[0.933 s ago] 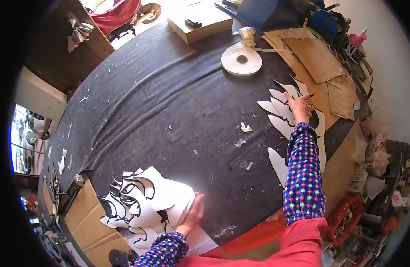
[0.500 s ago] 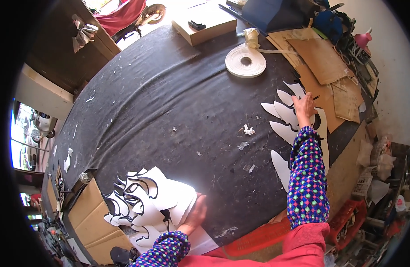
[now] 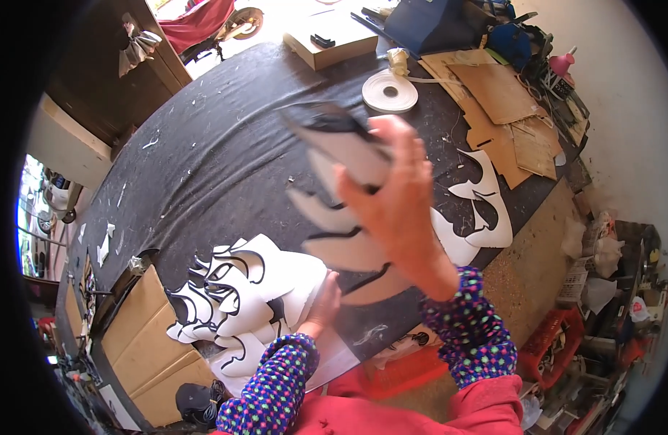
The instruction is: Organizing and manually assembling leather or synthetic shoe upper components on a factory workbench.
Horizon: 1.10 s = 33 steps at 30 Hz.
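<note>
A spiky white sheet cut-out (image 3: 341,252) with dark edges is raised above the table in my right hand (image 3: 403,206), whose fingers close round its side; motion blurs both. My left hand (image 3: 324,303) grips the right edge of a loose pile of white cut-outs (image 3: 258,279) at the near left, several curved pieces with black edges overlapping there. Part of that hand's fingers is hidden against the pile. On the table's right side, beyond my right wrist, lies another curved white cut-out (image 3: 493,230), partly covered by my hand.
Dark sheeting (image 3: 225,174) with wrinkles and scraps covers the table. A roll of white tape (image 3: 390,91) lies at the back, near a shallow box (image 3: 330,47). Cardboard (image 3: 497,94) lies far right, more cardboard (image 3: 149,348) near left. A red crate (image 3: 558,348) stands beyond the right edge.
My right hand has lifted the spiky cut-out off the table's right side and brought it left and up towards me. The left hand stays at the pile.
</note>
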Motion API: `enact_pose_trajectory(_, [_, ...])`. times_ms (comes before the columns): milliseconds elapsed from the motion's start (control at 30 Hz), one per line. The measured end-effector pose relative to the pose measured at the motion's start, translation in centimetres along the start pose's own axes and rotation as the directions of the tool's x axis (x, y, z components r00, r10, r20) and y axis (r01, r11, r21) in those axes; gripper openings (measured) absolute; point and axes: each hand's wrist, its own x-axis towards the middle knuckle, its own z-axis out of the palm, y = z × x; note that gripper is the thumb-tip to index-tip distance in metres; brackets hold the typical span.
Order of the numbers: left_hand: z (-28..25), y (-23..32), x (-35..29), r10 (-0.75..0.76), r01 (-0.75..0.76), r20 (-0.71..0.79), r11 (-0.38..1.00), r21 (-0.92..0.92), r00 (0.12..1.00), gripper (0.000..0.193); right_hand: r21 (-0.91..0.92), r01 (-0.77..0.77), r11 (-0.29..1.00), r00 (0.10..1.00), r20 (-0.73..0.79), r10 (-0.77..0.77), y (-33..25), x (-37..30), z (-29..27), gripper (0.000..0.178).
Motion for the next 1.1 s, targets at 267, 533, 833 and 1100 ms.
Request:
enact_pose_trajectory(267, [-0.5, 5.0, -4.5, 0.073, -0.083, -0.041, 0.824, -0.561, 0.997, 0.066, 0.125, -0.263, 0.957, 0.695, 0.712, 0.098, -6.3, -11.2, 16.4, 0.1])
enact_pose_trajectory(533, [-0.6, 4.4, -7.1, 0.282, -0.284, -0.039, 0.955, -0.088, 0.959, 0.045, -0.67, -0.369, 0.644, 0.893, -0.063, 0.446, 30.6, -11.2, 0.5, 0.062])
enact_pose_trajectory(833, [-0.1, 3.1, -7.6, 0.297, -0.293, -0.022, 0.95, 0.108, 0.955, 0.043, -0.795, 0.022, 0.606, 0.853, 0.331, 0.403, 39.8, -12.2, -8.3, 0.061])
enact_pose_trajectory(1100, [0.4, 2.8, -7.8, 0.275, -0.275, 0.012, 0.955, 0.108, 0.961, 0.048, -0.827, -0.116, 0.55, 0.871, 0.182, 0.456, 38.8, -11.4, -6.8, 0.037])
